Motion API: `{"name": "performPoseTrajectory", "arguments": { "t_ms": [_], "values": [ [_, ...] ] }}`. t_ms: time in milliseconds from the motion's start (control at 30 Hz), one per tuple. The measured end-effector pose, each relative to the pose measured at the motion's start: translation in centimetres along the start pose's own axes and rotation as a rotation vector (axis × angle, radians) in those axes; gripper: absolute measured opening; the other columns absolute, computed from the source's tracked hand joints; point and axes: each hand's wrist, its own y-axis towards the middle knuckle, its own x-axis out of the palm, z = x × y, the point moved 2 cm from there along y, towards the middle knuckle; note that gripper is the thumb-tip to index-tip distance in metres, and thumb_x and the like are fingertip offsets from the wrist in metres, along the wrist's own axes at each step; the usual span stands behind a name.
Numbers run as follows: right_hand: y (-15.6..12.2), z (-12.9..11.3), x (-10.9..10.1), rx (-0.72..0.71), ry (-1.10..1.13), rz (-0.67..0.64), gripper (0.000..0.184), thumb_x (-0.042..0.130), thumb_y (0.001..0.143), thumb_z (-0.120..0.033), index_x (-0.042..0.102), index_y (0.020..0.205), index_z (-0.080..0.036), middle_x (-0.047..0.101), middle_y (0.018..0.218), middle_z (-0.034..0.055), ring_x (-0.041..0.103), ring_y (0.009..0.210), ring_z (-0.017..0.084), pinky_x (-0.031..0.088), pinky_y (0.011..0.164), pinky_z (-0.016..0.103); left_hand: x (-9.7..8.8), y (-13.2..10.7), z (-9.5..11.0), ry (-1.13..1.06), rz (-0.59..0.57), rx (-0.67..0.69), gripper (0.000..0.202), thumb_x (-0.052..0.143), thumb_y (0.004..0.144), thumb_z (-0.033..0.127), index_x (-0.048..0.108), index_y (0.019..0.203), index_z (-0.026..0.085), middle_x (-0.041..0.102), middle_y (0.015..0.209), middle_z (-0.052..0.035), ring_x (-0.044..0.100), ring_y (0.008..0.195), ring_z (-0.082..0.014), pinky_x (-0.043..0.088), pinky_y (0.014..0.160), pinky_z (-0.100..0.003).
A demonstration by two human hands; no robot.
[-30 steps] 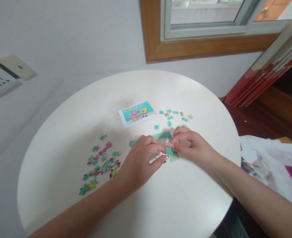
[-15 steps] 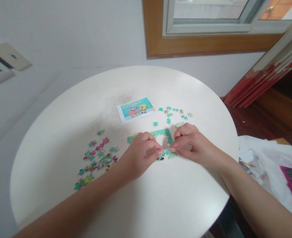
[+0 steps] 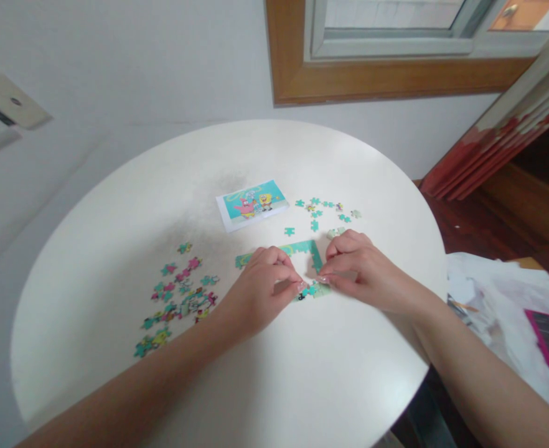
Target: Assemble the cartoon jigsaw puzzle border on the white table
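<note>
A partly joined jigsaw border (image 3: 306, 246) in teal lies in front of me, with a top strip and a right side. Below it, a few joined puzzle pieces (image 3: 321, 290) form part of the lower edge. My left hand (image 3: 269, 283) is closed in a pinch at the left of these pieces and covers some of the border. My right hand (image 3: 356, 267) pinches at the lower right corner of the border. Whatever lies between the fingertips of either hand is too small to make out. A picture card (image 3: 254, 204) with cartoon figures lies behind the border.
Many loose puzzle pieces (image 3: 190, 305) are heaped to the left on the round white table (image 3: 237, 398). Several more pieces (image 3: 315, 213) are scattered at the back right. A pink-edged phone (image 3: 548, 342) rests on white plastic beyond the table's right edge.
My view has shifted slightly, so the table things appear a little further left and higher. Both hands stay pinched at the lower pieces, with only slight finger movement.
</note>
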Motion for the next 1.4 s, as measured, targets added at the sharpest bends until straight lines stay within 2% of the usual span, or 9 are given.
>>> {"name": "performPoseTrajectory", "arguments": {
  "t_ms": [167, 267, 367, 500, 633, 833, 1033, 1233, 1400],
  "values": [
    [0.1, 0.1, 0.0, 0.001, 0.006, 0.000, 0.016, 0.062, 0.092, -0.023, 0.077, 0.088, -0.023, 0.064, 0.091, 0.0052, 0.053, 0.092, 0.021, 0.037, 0.085, 0.039, -0.4, 0.2, 0.2, 0.014, -0.005, -0.005, 0.010, 0.067, 0.085, 0.017, 0.074, 0.078, 0.022, 0.063, 0.093, -0.0035, 0.060, 0.093, -0.0201, 0.048, 0.086, -0.037],
    [0.0, 0.0, -0.1, 0.005, 0.025, 0.036, 0.017, 0.061, 0.092, -0.022, 0.078, 0.091, -0.024, 0.064, 0.093, 0.0060, 0.055, 0.093, 0.022, 0.039, 0.087, 0.041, -1.9, 0.6, 0.6, 0.031, -0.004, 0.017, 0.011, 0.063, 0.088, 0.019, 0.072, 0.083, 0.022, 0.065, 0.091, -0.0029, 0.061, 0.092, -0.0198, 0.048, 0.087, -0.038],
    [0.0, -0.1, 0.0, 0.001, 0.043, 0.062, 0.018, 0.060, 0.091, -0.023, 0.078, 0.092, -0.024, 0.064, 0.094, 0.0070, 0.056, 0.093, 0.023, 0.041, 0.087, 0.044, -5.3, 0.6, 1.1, 0.051, 0.003, 0.031, 0.013, 0.058, 0.090, 0.022, 0.070, 0.085, 0.022, 0.067, 0.088, -0.0016, 0.062, 0.090, -0.0186, 0.050, 0.085, -0.035],
    [-0.1, 0.0, 0.2, -0.013, 0.051, 0.079, 0.019, 0.059, 0.092, -0.025, 0.078, 0.093, -0.025, 0.065, 0.092, 0.0074, 0.057, 0.091, 0.023, 0.044, 0.085, 0.045, -11.8, -1.2, 0.9, 0.238, 0.142, -0.168, 0.018, 0.057, 0.093, 0.036, 0.070, 0.091, 0.023, 0.066, 0.081, 0.0018, 0.058, 0.070, -0.0136, 0.044, 0.056, -0.022],
    [-0.1, 0.5, 0.4, -0.046, 0.050, 0.123, 0.019, 0.059, 0.092, -0.026, 0.078, 0.091, -0.028, 0.065, 0.089, 0.0069, 0.059, 0.086, 0.024, 0.046, 0.081, 0.045, -15.7, -4.2, -0.1, 0.371, 0.229, -0.334, 0.020, 0.054, 0.095, 0.035, 0.067, 0.095, 0.020, 0.063, 0.083, 0.0034, 0.055, 0.075, -0.0095, 0.040, 0.061, -0.017],
    [-0.1, 0.8, 0.7, -0.053, 0.038, 0.125, 0.020, 0.060, 0.091, -0.025, 0.078, 0.097, -0.029, 0.065, 0.087, 0.0080, 0.061, 0.082, 0.024, 0.049, 0.073, 0.044, -14.6, -6.1, -3.5, 0.283, 0.145, -0.240, 0.024, 0.056, 0.093, 0.038, 0.069, 0.085, 0.019, 0.065, 0.091, -0.0056, 0.059, 0.081, -0.0172, 0.048, 0.058, -0.024],
    [0.0, 0.7, 1.0, -0.026, 0.002, 0.116, 0.022, 0.057, 0.094, -0.033, 0.079, 0.094, -0.032, 0.066, 0.087, 0.0091, 0.062, 0.080, 0.026, 0.050, 0.071, 0.043, -12.8, -6.2, -6.8, 0.303, 0.059, -0.240, 0.023, 0.057, 0.093, 0.035, 0.072, 0.085, 0.019, 0.063, 0.093, -0.0068, 0.059, 0.089, -0.0217, 0.051, 0.084, -0.038],
    [1.3, -1.6, 0.8, -0.098, -0.077, 0.059, 0.023, 0.056, 0.095, -0.032, 0.078, 0.096, -0.031, 0.068, 0.089, 0.0078, 0.063, 0.083, 0.024, 0.048, 0.075, 0.040, -10.7, -6.7, -8.0, 0.309, 0.062, -0.200, 0.016, 0.059, 0.092, 0.027, 0.071, 0.085, 0.019, 0.060, 0.093, -0.0058, 0.055, 0.094, -0.0224, 0.047, 0.090, -0.040],
    [2.1, -3.3, 1.2, -0.113, -0.129, -0.011, 0.020, 0.057, 0.095, -0.026, 0.076, 0.095, -0.026, 0.069, 0.089, 0.0067, 0.061, 0.085, 0.020, 0.046, 0.080, 0.038, -10.5, -7.0, -8.3, 0.374, 0.077, -0.157, 0.016, 0.056, 0.094, 0.028, 0.069, 0.089, 0.021, 0.058, 0.096, -0.0057, 0.052, 0.094, -0.0238, 0.045, 0.088, -0.041]
  ]
}}
